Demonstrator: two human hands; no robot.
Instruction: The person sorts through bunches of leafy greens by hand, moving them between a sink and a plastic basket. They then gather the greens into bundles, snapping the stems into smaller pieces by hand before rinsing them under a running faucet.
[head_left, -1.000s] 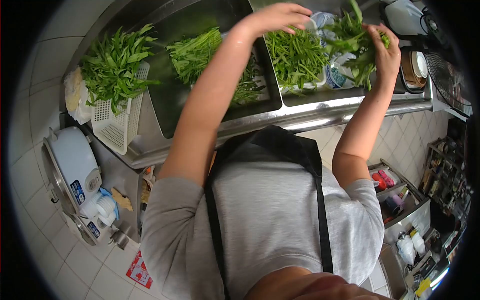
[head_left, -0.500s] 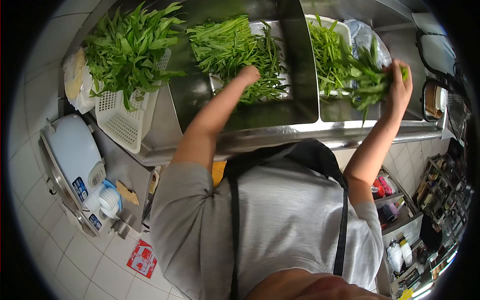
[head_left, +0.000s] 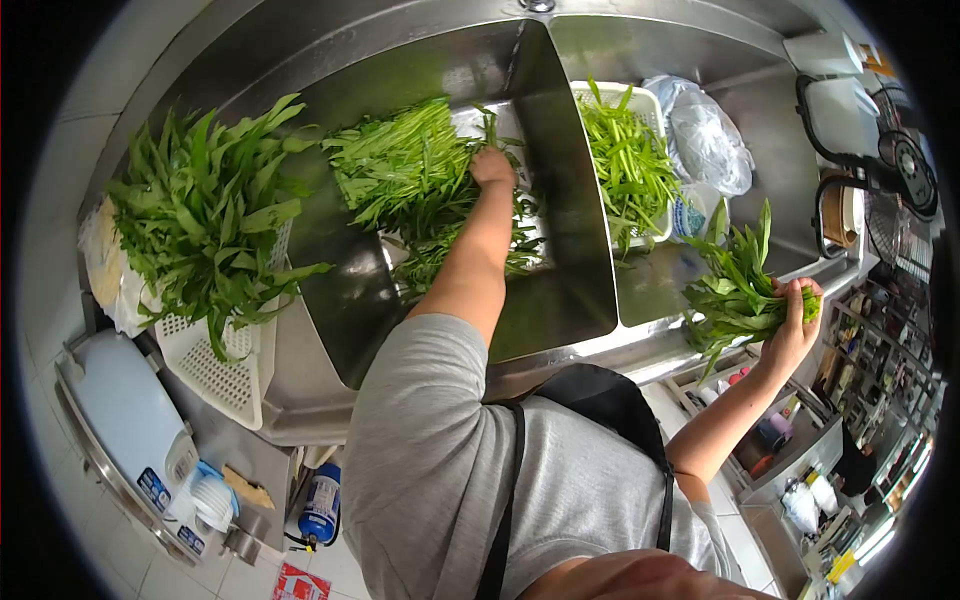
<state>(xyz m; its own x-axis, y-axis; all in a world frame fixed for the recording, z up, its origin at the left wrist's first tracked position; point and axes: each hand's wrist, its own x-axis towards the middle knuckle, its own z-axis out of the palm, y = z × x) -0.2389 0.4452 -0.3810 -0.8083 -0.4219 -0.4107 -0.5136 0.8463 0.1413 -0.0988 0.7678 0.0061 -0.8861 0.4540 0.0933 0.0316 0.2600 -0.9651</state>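
Head view, right hand (head_left: 792, 330) grasping leafy bunch (head_left: 742, 290), left hand (head_left: 493, 170) among greens (head_left: 410, 165), grip unclear

R hand (head_left: 793, 322) w/ greens bunch (head_left: 738, 290)

Left sink (head_left: 560, 310): greens (head_left: 405, 165) lie beneath and left of the left hand (head_left: 492, 170); open room along the divider (head_left: 600, 245).
Divider: wall between sinks, blocking a low sideways pass.
Right sink (head_left: 645, 285): white basket (head_left: 656, 108) and plastic bag (head_left: 710, 140) obstruct the back; front left corner open.
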